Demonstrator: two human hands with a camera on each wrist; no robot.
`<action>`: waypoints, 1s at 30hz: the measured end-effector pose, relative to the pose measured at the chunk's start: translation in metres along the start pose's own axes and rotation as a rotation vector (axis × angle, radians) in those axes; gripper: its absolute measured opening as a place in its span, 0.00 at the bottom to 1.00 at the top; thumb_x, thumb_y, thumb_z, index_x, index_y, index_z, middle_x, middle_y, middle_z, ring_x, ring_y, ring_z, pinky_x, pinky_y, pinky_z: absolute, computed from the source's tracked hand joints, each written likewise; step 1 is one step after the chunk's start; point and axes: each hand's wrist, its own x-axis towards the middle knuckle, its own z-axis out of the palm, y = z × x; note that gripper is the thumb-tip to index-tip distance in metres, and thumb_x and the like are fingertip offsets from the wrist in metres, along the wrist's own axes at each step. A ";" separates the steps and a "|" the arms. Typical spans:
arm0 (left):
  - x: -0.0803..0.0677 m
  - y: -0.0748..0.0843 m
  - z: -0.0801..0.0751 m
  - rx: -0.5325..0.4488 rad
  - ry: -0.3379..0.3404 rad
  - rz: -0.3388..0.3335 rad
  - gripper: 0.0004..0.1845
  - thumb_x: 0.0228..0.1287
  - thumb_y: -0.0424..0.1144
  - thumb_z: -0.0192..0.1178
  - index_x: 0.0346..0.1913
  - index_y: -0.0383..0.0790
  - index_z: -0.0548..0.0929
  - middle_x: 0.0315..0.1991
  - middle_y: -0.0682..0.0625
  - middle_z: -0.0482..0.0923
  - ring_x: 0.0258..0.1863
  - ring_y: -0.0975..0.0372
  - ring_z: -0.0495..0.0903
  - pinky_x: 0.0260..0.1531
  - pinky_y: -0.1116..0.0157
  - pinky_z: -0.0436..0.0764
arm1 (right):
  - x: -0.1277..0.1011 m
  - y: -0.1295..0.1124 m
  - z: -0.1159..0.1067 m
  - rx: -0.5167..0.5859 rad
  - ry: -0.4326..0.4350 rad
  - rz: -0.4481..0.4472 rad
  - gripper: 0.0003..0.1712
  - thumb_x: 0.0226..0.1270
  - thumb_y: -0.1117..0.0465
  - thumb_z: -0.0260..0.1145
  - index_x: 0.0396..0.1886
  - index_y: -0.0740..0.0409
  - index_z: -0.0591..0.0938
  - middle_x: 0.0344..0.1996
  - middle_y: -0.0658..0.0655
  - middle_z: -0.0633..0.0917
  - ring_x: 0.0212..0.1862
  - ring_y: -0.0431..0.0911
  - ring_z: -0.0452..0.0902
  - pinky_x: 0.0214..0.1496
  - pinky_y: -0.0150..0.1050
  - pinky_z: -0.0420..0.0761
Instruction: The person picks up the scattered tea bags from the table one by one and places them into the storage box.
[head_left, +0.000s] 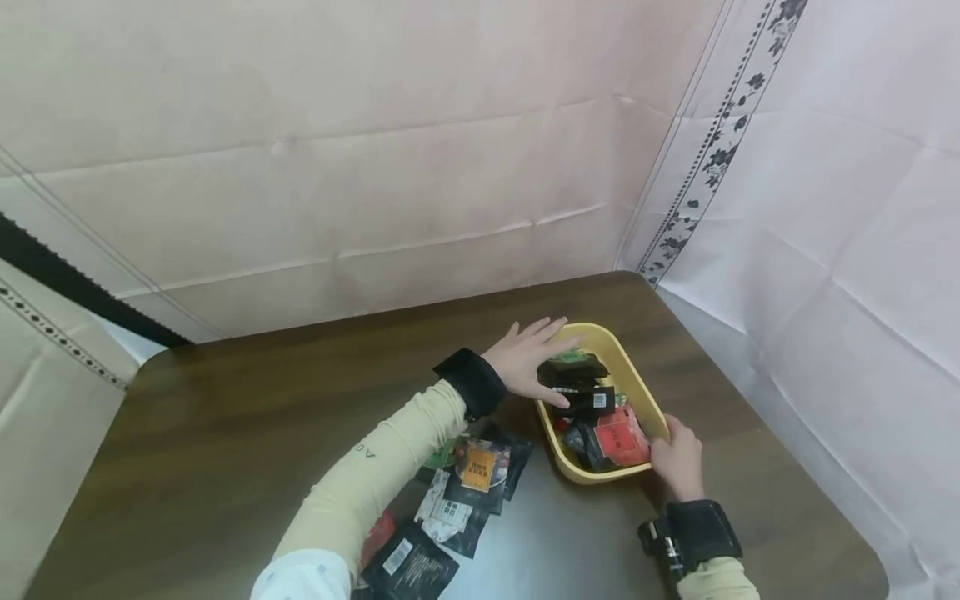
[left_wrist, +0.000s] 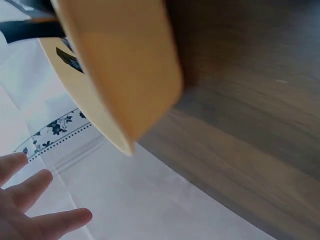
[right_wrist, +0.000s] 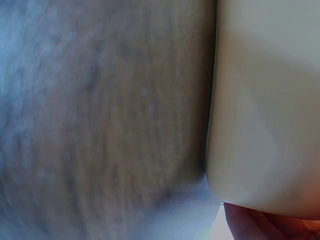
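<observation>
Left hand [head_left: 527,360] spread over a yellow basket [head_left: 632,382] that the right hand [head_left: 681,462] grips

Reading the table [head_left: 225,433] as a clock with twelve at its far edge, the yellow basket stands near two o'clock, its long side slanting from eleven to five.

On the basket's own dial, the left hand is at ten o'clock, its fingers straight and apart, pinching nothing. Its thumb lies over a barcoded packet [head_left: 588,405] near the middle; whether it touches is hard to tell. The left wrist view shows three fingertips well separated, beside the basket's wall.

The right hand is at four o'clock, its fingers clamped on the basket's edge; the right wrist view shows part of them at the basket's end.

Inside the basket, a dark green-marked packet [head_left: 576,368] lies toward eleven o'clock, a red packet [head_left: 621,436] toward five and a grey-black packet [head_left: 583,443] toward six.

At eight o'clock from the basket, outside it, a loose heap of packets overlaps on the table: an orange-labelled packet [head_left: 478,473], below it a white-and-black packet [head_left: 450,512], and, nearest the person, a black packet [head_left: 411,562]. The left sleeve [head_left: 375,462] partly covers the heap.

Both wrists wear black bands [head_left: 474,383]. Beyond the table hangs a pale cloth [head_left: 315,192], with a flowered strip [head_left: 722,158] toward one o'clock.
</observation>
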 end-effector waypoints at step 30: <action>-0.130 0.013 0.082 0.339 -0.225 0.027 0.43 0.43 0.61 0.65 0.66 0.62 0.61 0.62 0.54 0.62 0.58 0.58 0.62 0.52 0.54 0.68 | 0.000 -0.009 0.001 -0.013 -0.066 0.060 0.25 0.55 0.72 0.45 0.55 0.77 0.67 0.46 0.79 0.72 0.46 0.67 0.68 0.45 0.60 0.67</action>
